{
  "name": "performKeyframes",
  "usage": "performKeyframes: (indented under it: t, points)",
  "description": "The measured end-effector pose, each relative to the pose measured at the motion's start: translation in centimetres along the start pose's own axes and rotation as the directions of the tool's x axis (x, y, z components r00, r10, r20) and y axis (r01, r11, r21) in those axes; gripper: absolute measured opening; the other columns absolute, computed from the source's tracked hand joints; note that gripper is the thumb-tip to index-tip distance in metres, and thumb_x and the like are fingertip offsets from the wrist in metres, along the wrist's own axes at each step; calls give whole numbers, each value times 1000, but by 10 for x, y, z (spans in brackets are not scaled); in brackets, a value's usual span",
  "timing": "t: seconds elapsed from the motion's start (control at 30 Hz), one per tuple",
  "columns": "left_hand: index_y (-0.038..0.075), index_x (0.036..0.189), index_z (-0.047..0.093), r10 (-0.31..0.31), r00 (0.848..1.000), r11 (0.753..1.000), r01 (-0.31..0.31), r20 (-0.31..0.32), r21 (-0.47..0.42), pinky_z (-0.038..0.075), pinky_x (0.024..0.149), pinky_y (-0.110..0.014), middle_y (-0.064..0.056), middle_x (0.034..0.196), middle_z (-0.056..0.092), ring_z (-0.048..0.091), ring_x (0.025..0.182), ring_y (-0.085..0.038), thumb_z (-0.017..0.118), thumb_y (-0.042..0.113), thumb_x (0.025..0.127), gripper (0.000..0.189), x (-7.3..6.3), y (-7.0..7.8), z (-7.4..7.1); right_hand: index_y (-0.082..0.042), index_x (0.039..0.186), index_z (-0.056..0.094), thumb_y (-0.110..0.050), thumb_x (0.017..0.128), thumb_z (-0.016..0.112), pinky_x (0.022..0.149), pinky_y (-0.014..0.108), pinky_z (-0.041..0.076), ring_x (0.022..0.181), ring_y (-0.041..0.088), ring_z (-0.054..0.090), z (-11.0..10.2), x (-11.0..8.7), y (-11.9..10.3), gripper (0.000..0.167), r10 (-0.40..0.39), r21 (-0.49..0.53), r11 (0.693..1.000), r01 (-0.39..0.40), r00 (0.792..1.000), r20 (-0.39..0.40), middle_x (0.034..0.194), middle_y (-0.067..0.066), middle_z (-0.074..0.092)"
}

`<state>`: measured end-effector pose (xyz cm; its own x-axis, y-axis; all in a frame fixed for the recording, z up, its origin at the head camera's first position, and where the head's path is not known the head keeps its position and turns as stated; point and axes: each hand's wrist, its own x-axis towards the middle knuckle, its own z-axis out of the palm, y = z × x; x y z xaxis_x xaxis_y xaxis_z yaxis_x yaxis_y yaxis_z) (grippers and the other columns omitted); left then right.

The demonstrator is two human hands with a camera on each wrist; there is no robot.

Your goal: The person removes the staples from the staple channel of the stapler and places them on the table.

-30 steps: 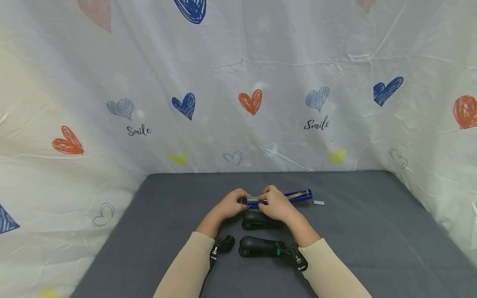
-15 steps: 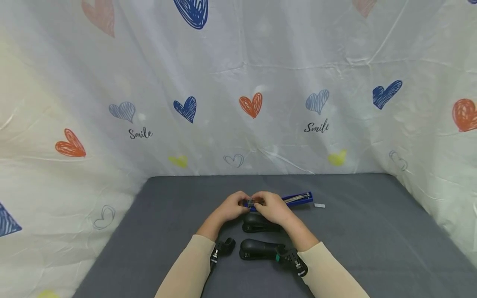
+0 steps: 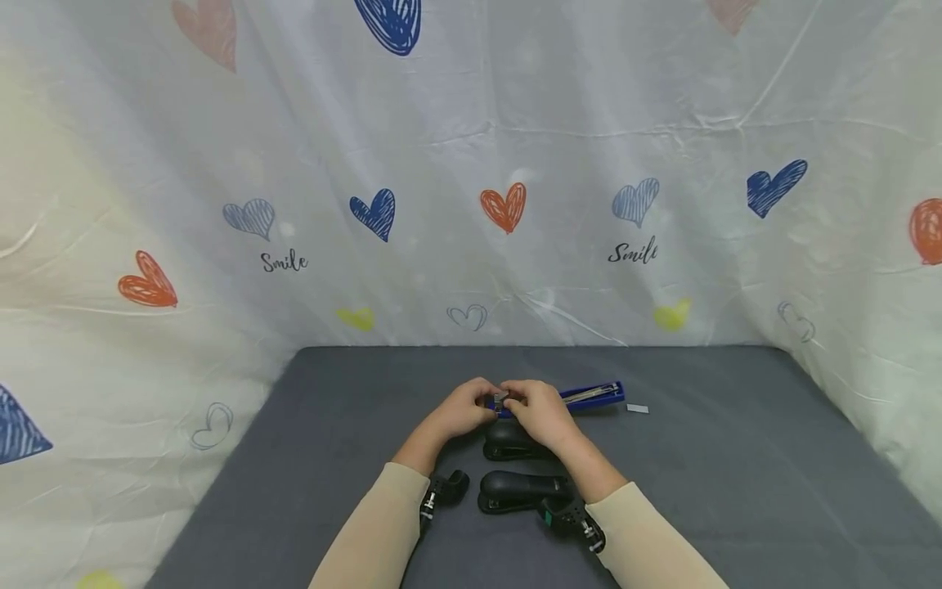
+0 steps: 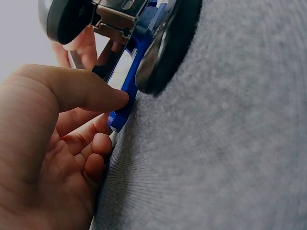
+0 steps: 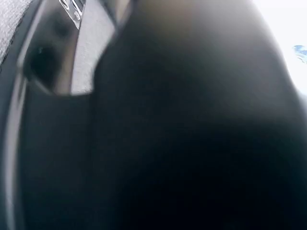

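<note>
Two hands, slim blue-and-metal stapler

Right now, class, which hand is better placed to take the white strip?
Probably the right hand: nearer the white strip, though its grip is unclear. The left hand, farther, pinches the blue stapler.

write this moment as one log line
left fingers: grip blue stapler; right fingers: over its middle, grip unclear; blue stapler: open; black staplers: two, on its near side; pale strip: right of it
</note>
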<state>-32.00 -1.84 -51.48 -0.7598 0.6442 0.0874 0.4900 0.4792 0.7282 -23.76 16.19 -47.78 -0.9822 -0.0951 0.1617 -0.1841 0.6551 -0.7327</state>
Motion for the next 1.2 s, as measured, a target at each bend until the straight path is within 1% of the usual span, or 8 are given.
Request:
performKeyframes:
  t: [0.23, 0.33, 0.53, 0.73, 0.83, 1.0, 1.07, 1.2]
  points:
    - [3, 105, 74, 32, 999, 999, -32, -32, 2, 40, 65, -31, -3, 99, 57, 48, 73, -14, 71, 3, 83, 23, 3, 1, 0, -5, 123, 75, -12, 95, 74, 67, 35, 54, 84, 16, 69, -15, 3, -6, 28, 35, 52, 998, -32, 998, -56, 108, 6, 75]
    - [2, 108, 74, 25, 999, 1000, -25, -36, 7, 40, 66, -31, -3, 99, 58, 48, 73, -14, 71, 3, 83, 25, 2, 1, 1, -6, 120, 77, -13, 96, 74, 68, 35, 54, 84, 18, 69, -26, 2, -7, 25, 46, 71, 997, -40, 996, -76, 106, 4, 75]
    - [4, 114, 76, -8, 999, 1000, 8, -36, -3, 40, 67, -31, -2, 98, 59, 48, 75, -16, 71, 3, 82, 32, 1, 1, 3, -4, 116, 78, -12, 96, 74, 59, 35, 51, 70, 30, 66, -50, 0, -6, 22, 71, 131, 990, -60, 994, -82, 95, 7, 75]
    - [4, 114, 76, -15, 999, 1000, 15, -45, 1, 40, 67, -31, -1, 99, 60, 48, 76, -15, 72, 3, 82, 32, 1, 3, 4, -3, 117, 76, -12, 98, 71, 64, 44, 55, 71, 41, 65, -78, -7, -4, 21, 91, 178, 981, -81, 995, -45, 96, 10, 76]
    - [3, 116, 75, -14, 999, 1000, 14, -40, 6, 40, 67, -31, -2, 101, 60, 48, 77, -15, 73, 2, 84, 32, 0, 4, 3, -2, 118, 75, -11, 101, 67, 63, 40, 54, 71, 40, 65, -92, -11, -2, 21, 84, 171, 982, -77, 996, -34, 97, 9, 76]
    - [3, 118, 74, -8, 1000, 1000, 8, -30, 13, 40, 68, -31, -3, 102, 60, 47, 76, -16, 72, 1, 85, 33, 0, 3, 1, -3, 117, 74, -11, 102, 66, 57, 31, 48, 68, 26, 62, -114, -16, 5, 19, 72, 140, 988, -61, 994, -77, 97, 7, 75]
    - [3, 118, 74, -6, 999, 1000, 6, -31, 13, 40, 68, -31, -3, 102, 60, 47, 76, -16, 72, 1, 85, 33, 1, 2, 1, -3, 116, 74, -12, 102, 67, 57, 32, 48, 70, 27, 62, -122, -20, 8, 19, 74, 128, 990, -60, 992, -105, 96, 8, 74]
    - [4, 117, 75, -3, 999, 1000, 3, -34, 12, 40, 68, -30, -2, 102, 60, 48, 77, -15, 73, 2, 85, 32, 2, 1, 1, -2, 117, 72, -14, 101, 67, 64, 36, 51, 79, 37, 63, -138, -27, 14, 20, 95, 122, 989, -79, 986, -139, 99, 12, 71]
